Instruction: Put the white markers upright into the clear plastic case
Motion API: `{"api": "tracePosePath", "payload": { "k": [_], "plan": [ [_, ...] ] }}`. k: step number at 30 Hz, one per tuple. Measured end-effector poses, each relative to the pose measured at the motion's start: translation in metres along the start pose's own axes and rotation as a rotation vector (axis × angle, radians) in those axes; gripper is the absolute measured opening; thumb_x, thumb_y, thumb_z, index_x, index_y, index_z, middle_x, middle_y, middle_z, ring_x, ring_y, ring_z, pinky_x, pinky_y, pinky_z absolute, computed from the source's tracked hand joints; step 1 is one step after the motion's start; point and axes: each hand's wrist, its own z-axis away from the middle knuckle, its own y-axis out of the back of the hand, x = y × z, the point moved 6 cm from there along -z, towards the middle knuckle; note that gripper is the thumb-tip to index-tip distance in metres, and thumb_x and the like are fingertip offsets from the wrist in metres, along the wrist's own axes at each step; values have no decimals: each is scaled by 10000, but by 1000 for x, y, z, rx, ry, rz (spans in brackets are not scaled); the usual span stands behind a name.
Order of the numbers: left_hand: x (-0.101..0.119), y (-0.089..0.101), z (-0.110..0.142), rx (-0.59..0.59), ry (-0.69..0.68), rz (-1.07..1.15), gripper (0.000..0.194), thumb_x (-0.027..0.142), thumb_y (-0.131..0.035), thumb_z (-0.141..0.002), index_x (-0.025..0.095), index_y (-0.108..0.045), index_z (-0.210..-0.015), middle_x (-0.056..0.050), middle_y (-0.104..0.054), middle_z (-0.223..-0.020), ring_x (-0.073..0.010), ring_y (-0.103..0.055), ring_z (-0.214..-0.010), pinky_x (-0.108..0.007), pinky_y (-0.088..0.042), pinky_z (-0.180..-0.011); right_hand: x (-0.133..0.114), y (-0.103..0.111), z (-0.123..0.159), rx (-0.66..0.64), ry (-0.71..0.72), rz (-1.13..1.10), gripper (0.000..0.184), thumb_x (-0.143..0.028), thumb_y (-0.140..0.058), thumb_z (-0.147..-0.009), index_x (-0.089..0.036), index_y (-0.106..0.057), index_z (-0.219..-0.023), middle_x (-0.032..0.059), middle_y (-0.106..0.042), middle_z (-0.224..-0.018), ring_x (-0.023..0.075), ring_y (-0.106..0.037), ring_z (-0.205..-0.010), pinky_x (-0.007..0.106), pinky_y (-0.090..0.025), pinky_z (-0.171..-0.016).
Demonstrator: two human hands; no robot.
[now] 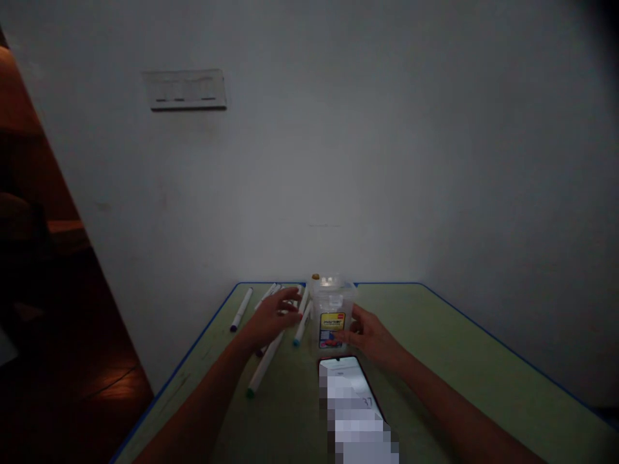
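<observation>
A clear plastic marker box (331, 309) with a yellow label stands on the green table (459, 361) near the wall. My right hand (370, 335) rests against its right side, fingers curled round it. My left hand (271, 319) lies over several white markers (264, 364) spread to the left of the box, its fingers closing on one of them. A single white marker (240, 310) lies apart at the far left.
A phone (355, 403) with a lit screen lies on the table in front of the box. The table has a blue edge and butts against a white wall with a switch plate (186, 89). Dark floor lies to the left.
</observation>
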Motion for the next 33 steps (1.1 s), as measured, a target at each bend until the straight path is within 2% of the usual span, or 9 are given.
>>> {"api": "tracePosePath", "payload": {
  "k": [2, 3, 5, 8, 12, 16, 21, 28, 33],
  "plan": [
    [-5, 17, -1, 104, 47, -272, 298, 274, -499, -710, 105, -577, -943, -122, -612, -963, -199, -570, -810, -341, -449, -721, -1, 0, 0, -5, -4, -19, 512, -326, -668, -661, -165, -480, -1109, 87, -640, -1025, 195, -640, -733, 343, -528, -663],
    [-9, 21, -1, 109, 83, -422, 241, 280, -492, -711, 110, -595, -847, -109, -626, -876, -200, -571, -769, -333, -444, -700, -1, 0, 0, -5, -4, -21, 517, -325, -667, -661, -164, -478, -1114, 88, -641, -1024, 197, -640, -733, 347, -528, -666],
    [-21, 19, -1, 44, 162, -662, 196, 303, -511, -691, 138, -603, -746, -88, -632, -794, -208, -574, -729, -319, -434, -659, -1, 1, 0, 11, 0, -4, 516, -318, -666, -660, -158, -482, -1115, 92, -641, -1023, 199, -639, -731, 352, -526, -670],
    [-32, 11, 3, -38, 243, -864, 196, 326, -542, -656, 174, -614, -756, -85, -646, -822, -238, -591, -769, -314, -423, -637, 2, 2, -1, 22, 5, 25, 514, -321, -663, -665, -155, -486, -1119, 91, -641, -1016, 196, -634, -721, 350, -523, -662],
    [-27, 5, 8, -31, 293, -986, 264, 302, -543, -644, 175, -626, -860, -122, -657, -905, -286, -600, -837, -345, -426, -652, 2, 2, -1, 16, 17, 26, 524, -328, -665, -666, -155, -482, -1126, 88, -650, -989, 180, -626, -681, 331, -517, -635],
    [-26, 6, 9, -14, 319, -997, 200, 304, -540, -650, 167, -636, -759, -125, -667, -822, -267, -616, -759, -318, -417, -604, -2, 0, 0, 14, 18, 15, 519, -337, -658, -671, -159, -480, -1125, 87, -644, -1009, 150, -610, -608, 285, -497, -559],
    [-29, 20, 5, 64, 302, -901, 161, 308, -548, -640, 169, -608, -697, -89, -650, -788, -223, -597, -714, -286, -404, -588, -3, 1, 1, 39, 12, 77, 510, -359, -662, -666, -166, -508, -1112, 75, -654, -970, 133, -586, -578, 242, -460, -501],
    [14, 33, 3, 296, -122, -531, 192, 344, -506, -733, 159, -535, -774, -15, -581, -693, -132, -521, -599, -243, -410, -569, 0, 1, -1, 28, 23, 46, 554, -379, -672, -659, -178, -502, -1147, 92, -623, -1049, 141, -598, -610, 252, -470, -522],
    [26, 33, 8, 357, -201, -418, 227, 357, -516, -744, 156, -552, -842, -19, -592, -743, -118, -525, -591, -236, -423, -546, 0, 1, 0, 41, 7, 34, 559, -359, -667, -657, -185, -492, -1158, 97, -600, -1097, 145, -603, -623, 260, -471, -530]
  ]
}}
